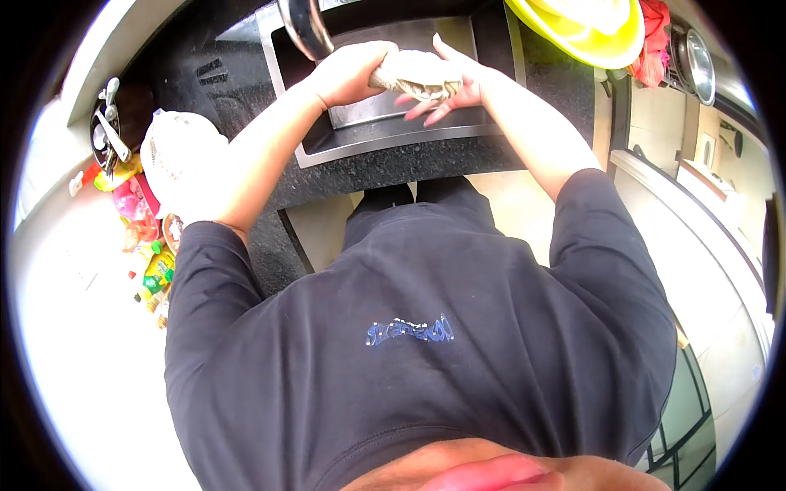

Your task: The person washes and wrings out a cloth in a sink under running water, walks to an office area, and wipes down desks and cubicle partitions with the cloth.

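Upper centre of frame: whitish cloth bundle point(419, 72) between both hands, over sink point(393, 146). Left hand point(354, 74) curled round its left end; right hand point(460, 88) at right end, fingers spread. Sink's steel front rim lower in frame, open well between. Tap point(304, 29) just beside left hand; yellow-green tub point(616, 52) upper right.

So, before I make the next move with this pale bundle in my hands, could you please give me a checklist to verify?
1. Left hand grips the pale bundle: ok, at its left end.
2. Right hand closed around it: not ok, fingers are spread.
3. Bundle over the sink: ok.
4. Water running from the tap: cannot tell, none clearly visible.
5. Yellow-green basin apart from both hands: ok, off to the right.
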A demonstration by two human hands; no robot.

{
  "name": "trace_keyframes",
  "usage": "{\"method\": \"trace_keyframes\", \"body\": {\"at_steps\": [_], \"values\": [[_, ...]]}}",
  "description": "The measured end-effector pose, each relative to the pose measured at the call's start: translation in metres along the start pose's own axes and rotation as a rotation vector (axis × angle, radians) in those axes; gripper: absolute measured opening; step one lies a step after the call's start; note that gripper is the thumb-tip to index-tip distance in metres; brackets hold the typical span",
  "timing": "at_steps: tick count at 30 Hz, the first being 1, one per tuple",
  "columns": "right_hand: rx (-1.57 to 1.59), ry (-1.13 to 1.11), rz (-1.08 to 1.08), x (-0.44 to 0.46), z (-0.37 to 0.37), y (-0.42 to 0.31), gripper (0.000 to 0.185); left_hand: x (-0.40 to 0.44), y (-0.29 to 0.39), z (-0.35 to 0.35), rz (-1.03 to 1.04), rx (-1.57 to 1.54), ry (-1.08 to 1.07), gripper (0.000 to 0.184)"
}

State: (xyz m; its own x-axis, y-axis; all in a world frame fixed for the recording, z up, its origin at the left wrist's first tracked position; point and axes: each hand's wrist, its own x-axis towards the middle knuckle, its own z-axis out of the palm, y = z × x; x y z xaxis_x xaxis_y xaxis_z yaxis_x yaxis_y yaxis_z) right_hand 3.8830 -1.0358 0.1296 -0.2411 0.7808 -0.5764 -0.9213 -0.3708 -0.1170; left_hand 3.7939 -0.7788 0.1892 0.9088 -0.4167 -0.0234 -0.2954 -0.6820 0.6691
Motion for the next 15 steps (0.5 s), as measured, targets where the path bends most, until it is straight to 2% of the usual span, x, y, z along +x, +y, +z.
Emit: {"method": "trace_keyframes", "body": {"at_steps": [1,2,3,4,6,8,9,11,12,14,15], "values": [[0.037,-0.078,0.026,0.002,0.01,0.004,0.121,0.001,-0.001,-0.002,0.068,0.082,0.004,0.042],[0.042,-0.084,0.022,0.005,0.011,0.004,0.121,0.0,-0.002,-0.003,0.132,0.162,0.007,0.04],[0.048,-0.312,0.028,0.009,0.014,0.005,0.124,-0.002,-0.003,-0.005,0.191,0.218,0.017,0.033],[0.053,-0.541,0.032,0.012,0.015,0.007,0.127,-0.005,-0.011,-0.003,0.19,0.221,0.009,0.033],[0.101,-0.51,-0.002,0.022,0.003,0.014,0.12,-0.01,-0.033,0.006,0.362,0.364,0.049,0.037],[0.236,-0.587,0.057,0.044,-0.02,0.022,0.097,-0.012,-0.031,0.004,0.388,0.381,0.099,0.044],[0.233,-0.586,0.055,0.045,-0.025,0.022,0.097,-0.012,-0.028,0.001,0.347,0.412,0.065,0.045],[-0.113,-0.208,-0.05,0.039,-0.012,0.022,0.071,-0.013,-0.028,0.004,0.299,0.437,0.033,0.046],[-0.113,-0.208,-0.041,0.037,-0.002,0.024,0.071,-0.014,-0.03,0.008,0.288,0.463,-0.035,0.05],[-0.573,0.161,-0.069,0.032,0.023,0.023,0.053,-0.016,-0.035,0.02,0.267,0.482,-0.105,0.053],[-0.651,0.176,-0.02,0.028,0.033,0.015,0.04,-0.015,-0.036,0.029,0.205,0.537,-0.137,0.051]]}}
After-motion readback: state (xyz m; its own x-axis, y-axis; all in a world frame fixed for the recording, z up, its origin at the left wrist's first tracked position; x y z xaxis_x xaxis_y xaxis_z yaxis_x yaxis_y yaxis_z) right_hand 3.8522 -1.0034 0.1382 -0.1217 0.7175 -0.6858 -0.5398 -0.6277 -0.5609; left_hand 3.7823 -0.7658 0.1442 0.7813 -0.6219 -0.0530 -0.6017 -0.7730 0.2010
